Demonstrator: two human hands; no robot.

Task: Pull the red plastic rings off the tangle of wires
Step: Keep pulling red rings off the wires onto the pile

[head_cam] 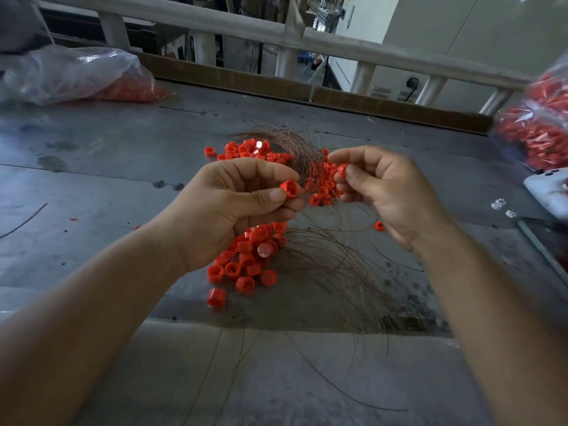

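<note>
A tangle of thin copper-coloured wires (332,272) lies on the grey metal table (107,155), with several red plastic rings strung among it. My left hand (233,210) pinches one red ring (289,189) between thumb and forefinger. My right hand (387,192) pinches another red ring (341,170) at its fingertips, just right of the left hand. Fine wires run down from between both hands. A heap of loose red rings (249,259) lies below my left hand, and a further heap of rings (249,150) sits behind it.
A clear plastic bag of red rings (76,75) lies at the far left. More bagged red parts (541,124) pile up at the right edge, beside a white device (547,192). A railing (276,35) runs along the table's far side. One stray ring (378,225) lies alone.
</note>
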